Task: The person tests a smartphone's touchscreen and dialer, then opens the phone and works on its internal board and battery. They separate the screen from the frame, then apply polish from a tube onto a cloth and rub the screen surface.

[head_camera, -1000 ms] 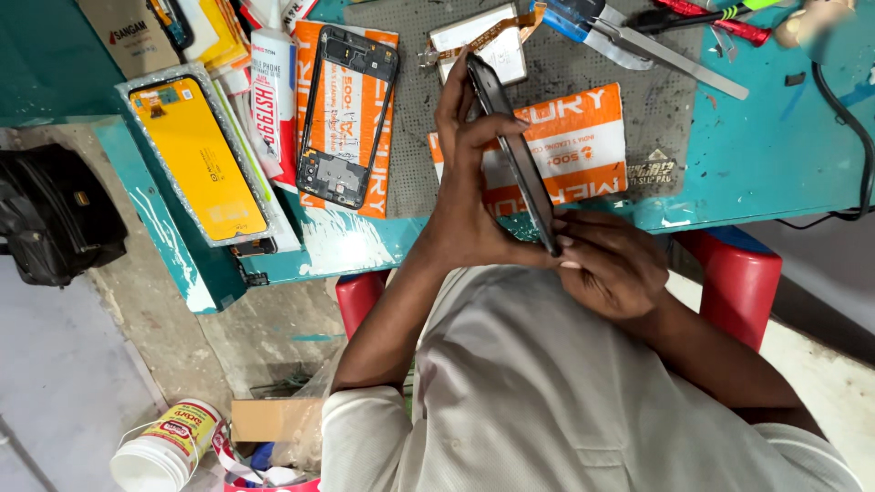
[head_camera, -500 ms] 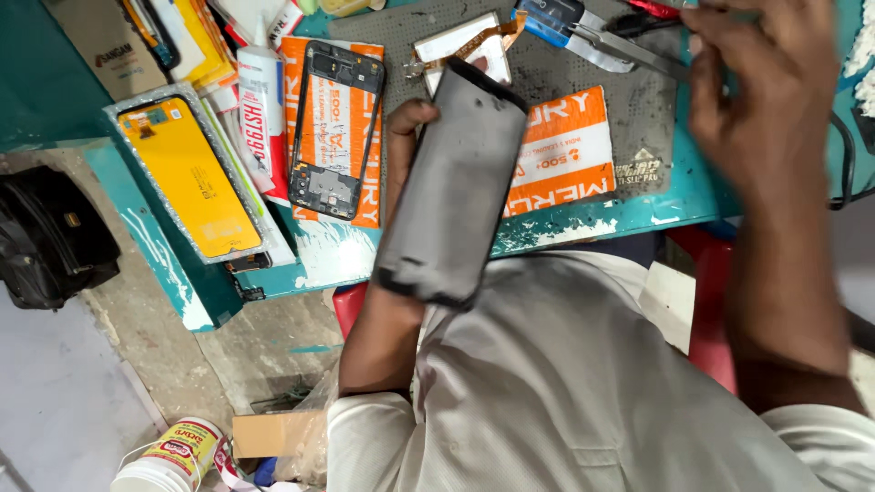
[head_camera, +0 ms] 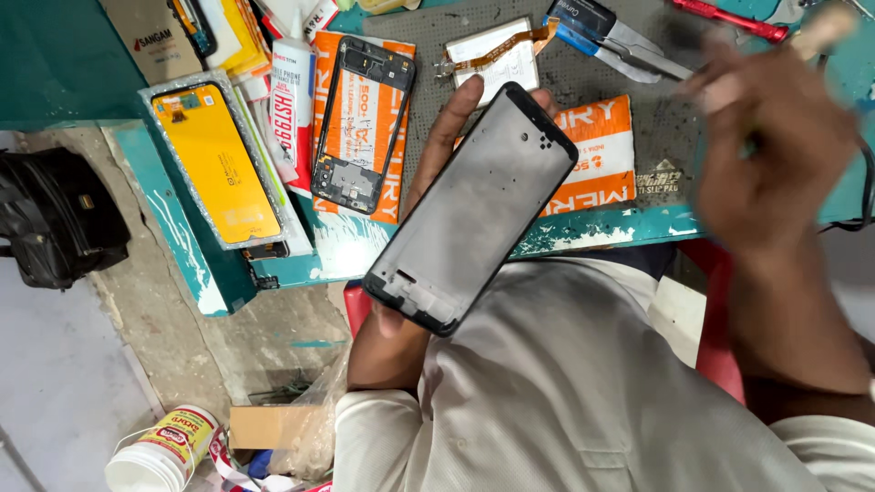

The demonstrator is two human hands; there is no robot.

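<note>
Head view: a bare phone frame [head_camera: 471, 208] is gripped at mid-frame by the left hand [head_camera: 428, 164]. The right hand [head_camera: 766, 155], blurred at upper right, seems loosely curled; its hold cannot be told. Disassembly looks done; another frame [head_camera: 362, 123] and battery [head_camera: 497, 62] lie on the bench [head_camera: 583, 239], unassembled.

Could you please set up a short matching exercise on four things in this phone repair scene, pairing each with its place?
Things:
1. grey phone frame with black rim
2. yellow phone screen panel
3. black bag
4. white plastic jar with a yellow label

Places:
A. on the floor, lower left
B. held in the left hand
C. on the floor beside the teal workbench
D. lying on the bench's left end

Pairs: 1-B, 2-D, 3-C, 4-A
</note>
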